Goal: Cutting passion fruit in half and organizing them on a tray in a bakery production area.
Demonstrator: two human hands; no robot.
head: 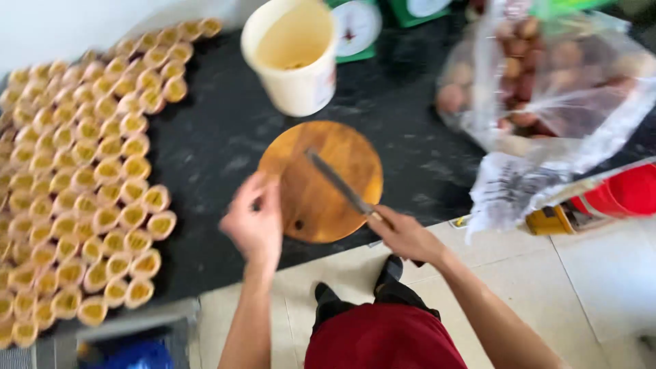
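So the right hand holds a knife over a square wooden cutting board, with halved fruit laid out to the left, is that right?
Not quite: the head view shows the wooden cutting board is round, not square. The right hand does hold the knife over it, with halved fruit laid out to the left.

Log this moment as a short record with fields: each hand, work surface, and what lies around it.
left hand: at the left rim of the board, contents unclear
right hand: grips a knife, blade lying across the board
board: round wooden cutting board on a dark counter
left of board: rows of halved yellow fruit
behind board: cream bucket
right: clear bag of whole fruit
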